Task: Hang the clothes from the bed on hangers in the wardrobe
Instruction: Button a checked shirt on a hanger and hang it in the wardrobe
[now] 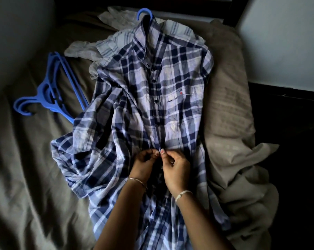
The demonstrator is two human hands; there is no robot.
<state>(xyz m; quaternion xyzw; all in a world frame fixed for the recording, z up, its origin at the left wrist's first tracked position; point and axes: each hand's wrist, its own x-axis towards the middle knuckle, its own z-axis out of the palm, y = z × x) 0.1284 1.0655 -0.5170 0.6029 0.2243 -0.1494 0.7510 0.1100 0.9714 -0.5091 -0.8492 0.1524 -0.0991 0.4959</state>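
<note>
Left hand (146,162) and right hand (176,168) are each pinching the front edges of the plaid shirt (170,78), which is lying on the bed (17,168), its blue hanger (143,13) protruding at 12 o'clock. Spare hangers (50,91) are lying at 9 o'clock. Recommended: keeping both edges aligned, seating the button fully.

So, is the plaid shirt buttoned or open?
Buttoned down to the left hand and right hand: plaid shirt front lies closed there. Lower, cannot tell.
</note>
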